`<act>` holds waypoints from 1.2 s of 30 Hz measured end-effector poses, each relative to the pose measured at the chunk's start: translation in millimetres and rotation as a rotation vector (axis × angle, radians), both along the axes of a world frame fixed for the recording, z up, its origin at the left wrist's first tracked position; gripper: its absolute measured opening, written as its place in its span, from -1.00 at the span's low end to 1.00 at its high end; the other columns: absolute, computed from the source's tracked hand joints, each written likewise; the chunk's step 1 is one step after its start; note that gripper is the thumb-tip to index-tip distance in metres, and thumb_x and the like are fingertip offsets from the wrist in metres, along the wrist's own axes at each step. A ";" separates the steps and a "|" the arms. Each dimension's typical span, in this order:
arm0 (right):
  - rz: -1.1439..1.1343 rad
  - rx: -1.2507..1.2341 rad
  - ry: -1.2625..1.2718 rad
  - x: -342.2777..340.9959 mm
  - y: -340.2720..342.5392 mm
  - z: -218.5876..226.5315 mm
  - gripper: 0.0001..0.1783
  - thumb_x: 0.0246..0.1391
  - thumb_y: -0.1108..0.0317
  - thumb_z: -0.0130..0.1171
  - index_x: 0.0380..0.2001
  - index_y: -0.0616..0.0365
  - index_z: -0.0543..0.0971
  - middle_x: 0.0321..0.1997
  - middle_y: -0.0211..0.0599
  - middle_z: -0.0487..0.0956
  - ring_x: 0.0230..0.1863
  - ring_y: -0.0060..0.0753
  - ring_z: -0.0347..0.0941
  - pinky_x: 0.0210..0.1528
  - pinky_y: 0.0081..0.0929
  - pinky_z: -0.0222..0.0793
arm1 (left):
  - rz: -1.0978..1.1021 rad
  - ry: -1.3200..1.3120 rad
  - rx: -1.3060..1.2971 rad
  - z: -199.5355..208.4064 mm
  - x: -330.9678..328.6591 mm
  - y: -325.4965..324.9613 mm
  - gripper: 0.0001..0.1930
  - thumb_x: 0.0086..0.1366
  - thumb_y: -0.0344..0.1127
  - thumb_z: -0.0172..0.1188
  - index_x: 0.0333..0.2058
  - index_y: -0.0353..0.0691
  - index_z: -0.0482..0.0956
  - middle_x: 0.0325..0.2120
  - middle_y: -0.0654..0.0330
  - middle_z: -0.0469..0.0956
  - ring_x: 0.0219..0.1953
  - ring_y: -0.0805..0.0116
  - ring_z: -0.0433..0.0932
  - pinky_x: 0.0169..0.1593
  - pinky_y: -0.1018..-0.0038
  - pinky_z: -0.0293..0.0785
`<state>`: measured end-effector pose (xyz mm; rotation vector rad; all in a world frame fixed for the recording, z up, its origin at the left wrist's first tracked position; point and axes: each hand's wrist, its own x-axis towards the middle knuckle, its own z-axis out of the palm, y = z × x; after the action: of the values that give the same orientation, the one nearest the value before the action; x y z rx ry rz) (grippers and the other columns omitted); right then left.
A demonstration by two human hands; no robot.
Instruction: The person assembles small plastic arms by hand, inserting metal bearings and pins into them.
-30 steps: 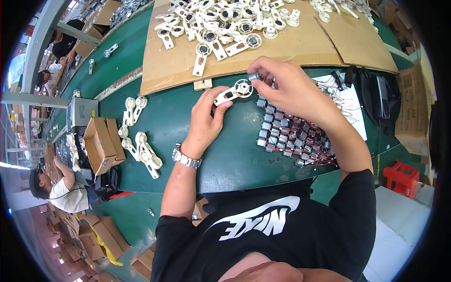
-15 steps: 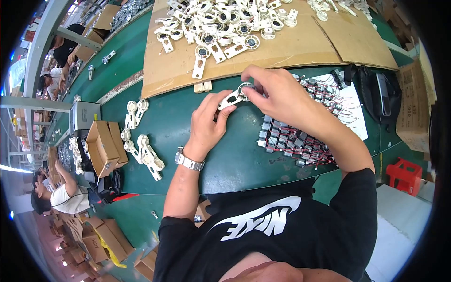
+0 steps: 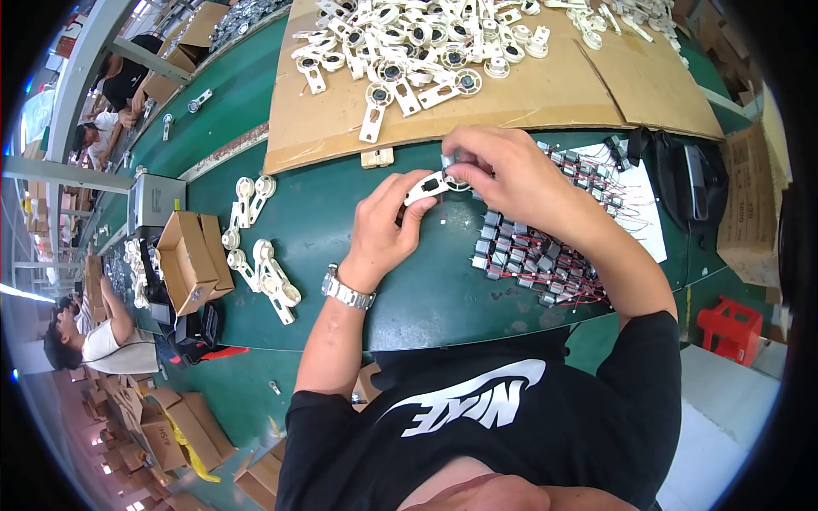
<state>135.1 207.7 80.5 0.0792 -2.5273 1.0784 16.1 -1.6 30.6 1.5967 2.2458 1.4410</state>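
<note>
- A second ago, your right grip [image 3: 504,166] held the grey motor [image 3: 446,161] apart from the ring end of the white part [image 3: 423,188]; now it has the motor right at that ring.
- A thin wire with a pale plug [image 3: 443,221] now hangs below the ring; half a second ago you couldn't see it.
- Your left grip [image 3: 380,221] pinches the flat arm of the white part between thumb and fingers, above the middle of the worktop [image 3: 400,302]. Your right thumb and fingers pinch the motor and hide some of the ring.
- White lettering and a curved mark cross your black shirt [image 3: 486,439]; dark print shows on the carton [image 3: 743,213] past the worktop's right end.
- Just beyond your hands, the cardboard sheet [image 3: 511,106] covers the far edge, heaped with white pieces [image 3: 417,34].
- Rows of wired motors [image 3: 532,260] lie toward the right end, partly beneath your forearm.
- Toward the left end sit loose white arms [image 3: 271,277] and an open box [image 3: 189,264].
</note>
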 end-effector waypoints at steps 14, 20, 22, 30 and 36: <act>0.092 0.344 -0.013 5.4 1.4 -0.4 -0.75 0.16 0.53 0.33 -0.08 0.21 0.62 -0.12 -0.17 0.54 -0.04 0.02 0.57 -0.03 -0.09 0.53 | -0.098 0.028 0.009 -1.3 2.2 0.8 -0.75 0.38 -0.44 0.36 0.01 -0.25 0.68 -0.27 0.05 0.68 -0.39 0.04 0.69 -0.32 0.28 0.60; 0.124 0.451 0.083 4.8 -2.4 6.0 -0.85 0.07 0.54 0.30 -0.27 0.22 0.57 -0.19 -0.20 0.51 -0.08 -0.05 0.57 -0.06 -0.10 0.56 | 0.005 -0.085 -0.089 3.9 4.5 -1.3 -0.76 0.39 -0.40 0.38 0.00 -0.26 0.69 -0.29 0.07 0.68 -0.45 0.15 0.68 -0.35 0.32 0.59; 0.112 0.417 0.021 5.2 -2.7 7.0 -0.85 0.10 0.53 0.32 -0.25 0.23 0.58 -0.21 -0.19 0.52 -0.07 -0.05 0.57 -0.06 -0.11 0.56 | 0.002 -0.115 -0.085 5.3 3.9 -2.1 -0.76 0.39 -0.40 0.38 0.00 -0.26 0.69 -0.30 0.09 0.68 -0.48 0.20 0.66 -0.37 0.35 0.59; 0.028 0.133 -0.060 2.9 -1.8 -1.8 -0.75 0.12 0.60 0.38 -0.12 0.25 0.63 -0.20 -0.11 0.64 -0.17 0.02 0.62 -0.10 -0.18 0.54 | 0.044 -0.138 0.037 -2.5 1.6 -1.6 -0.75 0.37 -0.43 0.38 0.01 -0.24 0.68 -0.31 0.09 0.67 -0.48 0.20 0.65 -0.36 0.34 0.58; 0.044 0.266 -0.037 -0.2 -13.5 6.4 -0.72 0.11 0.51 0.42 -0.09 0.16 0.65 -0.16 -0.18 0.64 -0.07 -0.01 0.62 -0.07 -0.17 0.58 | 0.075 -0.101 0.087 -6.4 -3.6 -7.8 -0.73 0.39 -0.45 0.38 0.04 -0.27 0.68 -0.31 0.11 0.65 -0.47 0.32 0.61 -0.37 0.44 0.55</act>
<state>134.9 194.2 86.9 0.1904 -2.6996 0.7599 12.5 -9.4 24.2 1.4406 2.2387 1.6202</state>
